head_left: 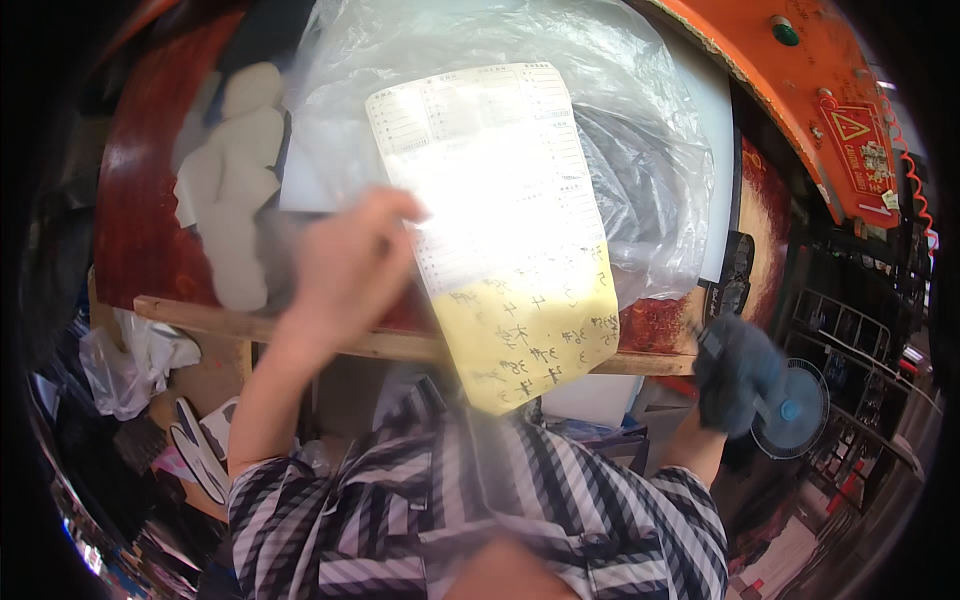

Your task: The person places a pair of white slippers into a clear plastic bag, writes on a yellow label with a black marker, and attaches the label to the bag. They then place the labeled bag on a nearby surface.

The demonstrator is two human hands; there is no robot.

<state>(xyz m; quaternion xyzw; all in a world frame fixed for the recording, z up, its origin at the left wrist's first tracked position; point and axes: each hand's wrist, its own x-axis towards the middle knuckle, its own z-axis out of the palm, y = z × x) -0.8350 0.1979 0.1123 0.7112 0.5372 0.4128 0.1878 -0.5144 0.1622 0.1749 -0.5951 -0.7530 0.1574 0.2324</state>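
A long printed form sheet [490, 190] spans the middle, white on top with a yellow lower part [540, 340] covered in dark handwriting. Its lower corner sticks out past the table's front edge, over my striped shirt. My bare left hand [355, 250], blurred, has its fingers curled at the sheet's left edge and pinches it there. Off to the right, my right hand [740, 375] wears a dark glove and is closed around a thin dark stick-like thing [705, 340]; its kind is too blurred to tell. The right hand is apart from the sheet.
Clear plastic sheeting [650, 190] lies behind the form on the dark red table [150, 220]. Beige cut-out pieces [235, 190] are stacked at the left. An orange machine [760, 70] overhangs the back right. A fan [800, 410] stands beyond my right hand.
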